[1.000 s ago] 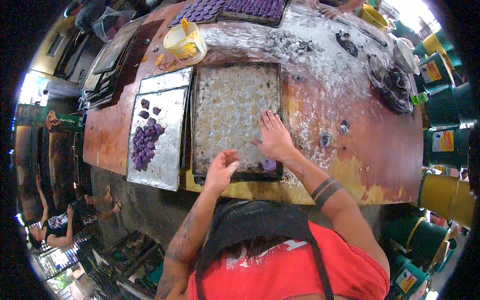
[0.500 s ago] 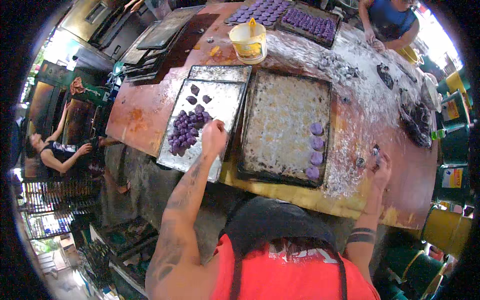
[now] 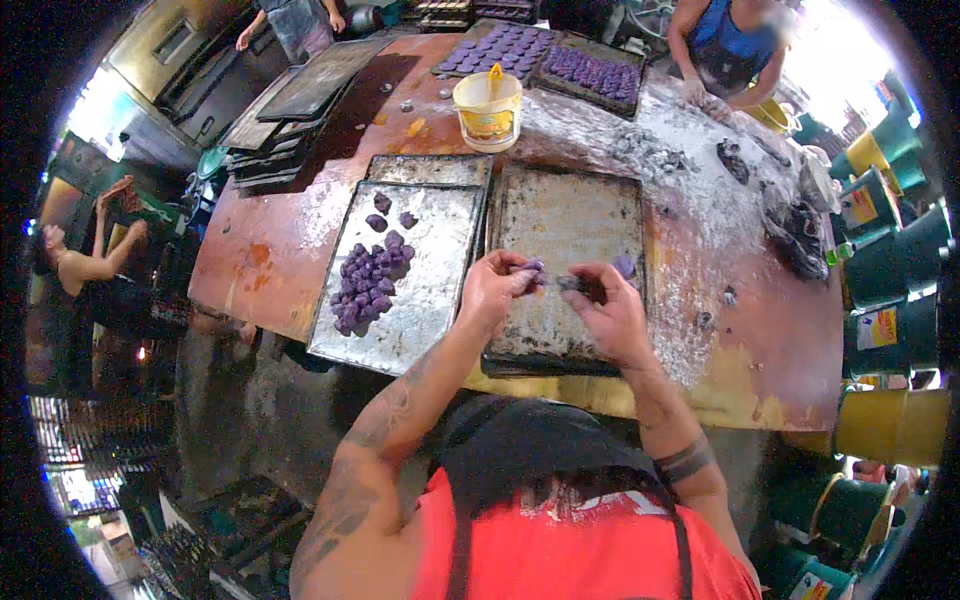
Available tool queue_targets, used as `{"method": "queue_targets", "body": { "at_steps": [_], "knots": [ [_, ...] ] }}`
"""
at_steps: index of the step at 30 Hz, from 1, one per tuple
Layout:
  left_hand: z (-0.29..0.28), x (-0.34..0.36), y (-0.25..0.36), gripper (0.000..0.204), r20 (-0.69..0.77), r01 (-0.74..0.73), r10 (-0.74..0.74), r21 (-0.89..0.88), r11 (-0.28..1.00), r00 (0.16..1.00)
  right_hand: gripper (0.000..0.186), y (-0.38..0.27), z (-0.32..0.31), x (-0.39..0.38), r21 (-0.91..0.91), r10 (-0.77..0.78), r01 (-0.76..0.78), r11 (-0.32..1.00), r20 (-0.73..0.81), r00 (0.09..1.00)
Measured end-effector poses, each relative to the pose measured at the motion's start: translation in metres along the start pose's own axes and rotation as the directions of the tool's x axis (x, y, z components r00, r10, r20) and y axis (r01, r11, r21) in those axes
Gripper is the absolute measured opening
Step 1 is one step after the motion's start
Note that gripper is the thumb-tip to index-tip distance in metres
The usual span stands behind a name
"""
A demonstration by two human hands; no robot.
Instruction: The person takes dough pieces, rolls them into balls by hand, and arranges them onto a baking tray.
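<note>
Above the near part of the dark baking tray (image 3: 570, 215), my two hands are close together. My left hand (image 3: 490, 295) pinches a small purple dough ball (image 3: 534, 270). Between the thumb and fingers of my right hand (image 3: 615, 318) is a greyish dough piece (image 3: 571, 283), partly hidden. One flat purple dough round (image 3: 625, 266) shows behind my right hand; others along that side are covered by it. To the left, a shiny metal tray (image 3: 425, 320) carries a heap of purple balls (image 3: 365, 285), with a few darker lumps (image 3: 381, 205) beyond it.
A bucket (image 3: 487, 120) with a yellow handle stands behind the trays. Stacked trays (image 3: 290, 110) lie far left; filled trays (image 3: 592, 75) sit at the back. Flour and a black plastic bag (image 3: 795, 235) are on the right. A person (image 3: 725, 50) works at the far right corner.
My left hand has moved right from the purple heap and now holds a purple ball. My right hand has come left from the floured table to meet it over the dark tray.
</note>
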State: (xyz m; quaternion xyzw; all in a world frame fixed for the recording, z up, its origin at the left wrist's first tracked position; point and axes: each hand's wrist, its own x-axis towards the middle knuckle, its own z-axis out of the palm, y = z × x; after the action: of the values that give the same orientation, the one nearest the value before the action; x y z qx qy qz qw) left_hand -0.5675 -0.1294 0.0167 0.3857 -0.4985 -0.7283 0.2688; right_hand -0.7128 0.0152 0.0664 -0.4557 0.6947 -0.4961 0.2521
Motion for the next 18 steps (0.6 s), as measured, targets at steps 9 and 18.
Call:
{"method": "queue_targets", "body": {
  "at_steps": [9,18],
  "knots": [
    [0.019,-0.024,-0.002,0.035,0.252,0.116,-0.045,-0.276,0.954,0.967,0.031,-0.013,0.012,0.004,-0.359,-0.254,0.238,0.902,0.004,0.967],
    [0.059,-0.025,0.028,0.025,0.275,0.128,-0.002,-0.438,0.890,0.961,0.021,0.002,-0.012,0.015,0.421,0.191,-0.184,0.888,0.027,0.981]
  ]
}}
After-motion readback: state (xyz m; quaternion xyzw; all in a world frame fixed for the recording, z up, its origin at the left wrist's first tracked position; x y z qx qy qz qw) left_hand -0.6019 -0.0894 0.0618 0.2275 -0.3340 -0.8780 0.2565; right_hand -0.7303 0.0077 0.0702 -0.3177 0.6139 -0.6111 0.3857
